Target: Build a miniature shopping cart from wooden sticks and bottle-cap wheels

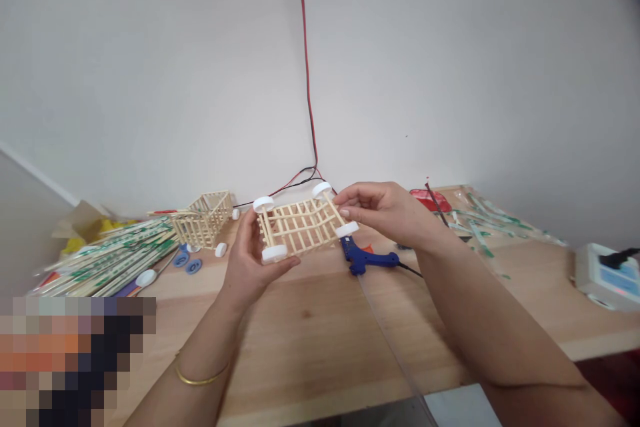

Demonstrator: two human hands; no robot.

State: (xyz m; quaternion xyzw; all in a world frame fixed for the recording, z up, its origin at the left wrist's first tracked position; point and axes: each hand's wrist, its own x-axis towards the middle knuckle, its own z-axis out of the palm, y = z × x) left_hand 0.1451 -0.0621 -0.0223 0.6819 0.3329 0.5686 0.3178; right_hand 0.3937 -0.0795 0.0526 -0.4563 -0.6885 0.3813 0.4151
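A small cart made of thin wooden sticks (pixel 300 223) is held up over the table, its slatted underside and white round wheels facing me. My left hand (pixel 247 257) grips its left end, thumb along the lower edge by a white wheel (pixel 275 253). At the right end, my right hand (pixel 375 207) has its fingers closed at the axle stick between the upper wheel (pixel 322 190) and the lower wheel (pixel 347 229). Just below and to the right of the cart lies a blue glue gun (pixel 367 259) with a clear glue stick (pixel 390 340) out of its back.
Another stick cart (pixel 203 220) stands at the back left, beside bundled wrapped sticks (pixel 110 260) and blue discs (pixel 193 267). Torn green-and-white wrappers (pixel 485 220) and a red packet (pixel 431 199) lie back right. A power strip (pixel 607 273) sits far right. Cables hang down the wall.
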